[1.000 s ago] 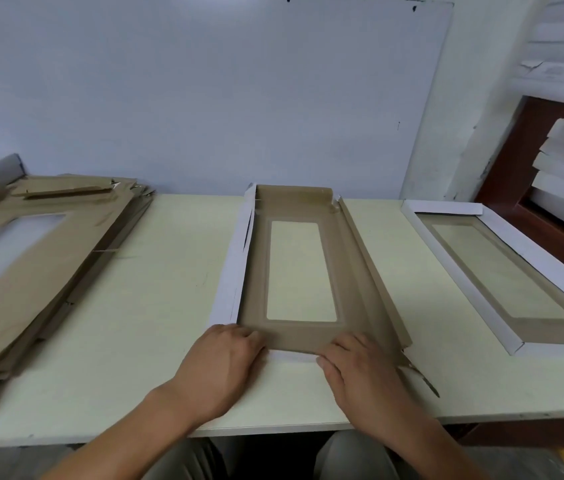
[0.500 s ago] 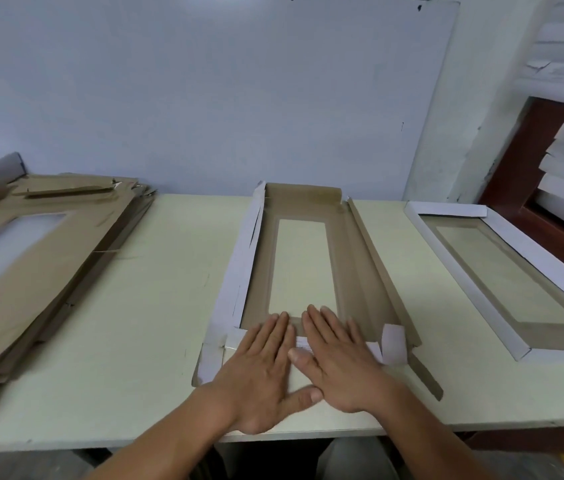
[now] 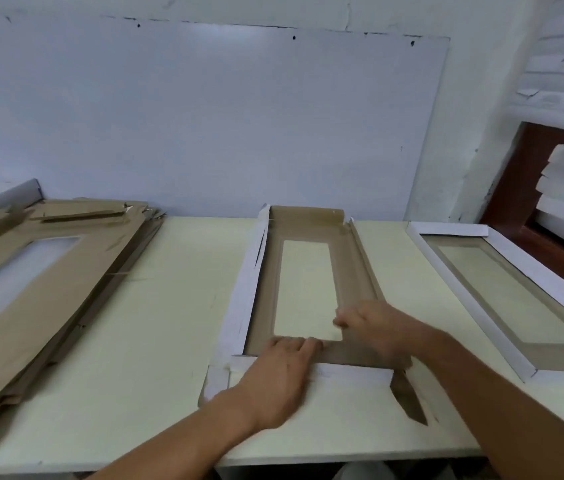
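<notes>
Left hand (image 3: 280, 372) and right hand (image 3: 377, 332) lie flat on your brown-and-white windowed cardboard tray (image 3: 263, 299); press that near flap (image 3: 349, 371) firmly.

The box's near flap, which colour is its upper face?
The near flap is white, seen best in the head view.

Bare forearms, left hand (image 3: 273, 379), right hand (image 3: 374, 330), grey trousers (image 3: 360, 472)

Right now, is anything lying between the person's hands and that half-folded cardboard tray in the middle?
Nothing visible does. The left hand presses the half-folded tray at its near white flap, and the right hand, blurred, lies on its brown floor near the right corner. Both touch it.
</notes>
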A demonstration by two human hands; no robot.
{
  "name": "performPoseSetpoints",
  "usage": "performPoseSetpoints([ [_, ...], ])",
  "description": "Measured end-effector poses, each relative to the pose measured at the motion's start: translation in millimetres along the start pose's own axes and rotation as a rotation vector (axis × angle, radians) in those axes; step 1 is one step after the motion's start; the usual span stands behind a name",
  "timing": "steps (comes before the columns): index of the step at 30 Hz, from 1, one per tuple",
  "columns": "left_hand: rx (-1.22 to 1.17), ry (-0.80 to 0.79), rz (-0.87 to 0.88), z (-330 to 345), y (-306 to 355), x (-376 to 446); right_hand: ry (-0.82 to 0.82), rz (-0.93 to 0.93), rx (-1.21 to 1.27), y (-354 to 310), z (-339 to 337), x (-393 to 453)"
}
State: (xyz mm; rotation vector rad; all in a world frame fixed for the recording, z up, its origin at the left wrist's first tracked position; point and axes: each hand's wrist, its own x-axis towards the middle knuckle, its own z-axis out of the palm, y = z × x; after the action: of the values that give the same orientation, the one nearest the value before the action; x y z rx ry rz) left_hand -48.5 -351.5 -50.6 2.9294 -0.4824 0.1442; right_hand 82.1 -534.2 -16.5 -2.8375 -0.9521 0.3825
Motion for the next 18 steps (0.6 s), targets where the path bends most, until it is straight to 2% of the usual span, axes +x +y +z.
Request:
performPoseSetpoints([
  [2, -0.068, -0.001, 0.101, -3, 5, -4, 0.071, 0.031, -0.114, 31, -20, 12],
  [5, -0.096, -0.047, 0.244, -8, -15, -29, -0.085, 0.09, -0.427, 76, -27, 15],
  [7, -0.11, -0.147, 0.28, -19, -39, -47, -0.144, 0.039, -0.557, 92, -24, 14],
  [9, -0.039, -0.198, 0.263, -33, -73, -61, -0.103, -0.049, -0.633, 98, -22, 16],
  [11, 0.129, -0.063, 0.107, -50, -110, -68, -0.073, -0.083, -0.64, 90, -26, 15],
  [13, 0.315, 0.025, -0.219, -70, -138, -72, -0.095, -0.078, -0.576, 70, -29, 12],
  [14, 0.355, 0.066, -0.391, -81, -146, -72, -0.121, -0.078, -0.529, 59, -27, 11],
  [15, 0.347, 0.16, -0.491, -90, -147, -71, -0.148, -0.089, -0.473, 45, -24, 10],
  [16, 0.307, 0.29, -0.516, -94, -141, -69, -0.162, -0.105, -0.399, 31, -18, 11],
  [18, 0.152, 0.557, -0.402, -92, -107, -62, -0.17, -0.117, -0.222, 0, -1, 22],
])
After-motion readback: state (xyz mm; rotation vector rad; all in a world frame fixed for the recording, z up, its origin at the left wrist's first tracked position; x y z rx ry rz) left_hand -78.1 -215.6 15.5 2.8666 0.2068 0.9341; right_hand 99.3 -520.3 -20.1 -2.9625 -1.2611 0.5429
